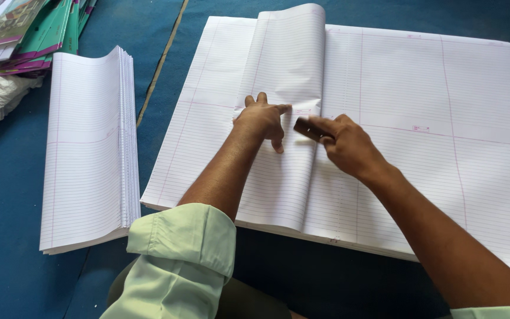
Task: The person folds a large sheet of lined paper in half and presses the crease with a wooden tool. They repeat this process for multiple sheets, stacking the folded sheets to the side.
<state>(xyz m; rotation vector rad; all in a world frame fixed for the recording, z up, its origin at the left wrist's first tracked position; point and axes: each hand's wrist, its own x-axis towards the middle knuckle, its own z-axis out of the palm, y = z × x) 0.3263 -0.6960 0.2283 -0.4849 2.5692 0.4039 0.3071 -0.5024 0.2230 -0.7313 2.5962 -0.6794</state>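
Folding in hand: left hand lies flat, fingers spread, pinning the folded sheet on the ruled stack. Right hand is closed on a small dark tool at the crease. Judgement: next, a firm stroke along the fold. Tool blurred; stack's right edge cut off.
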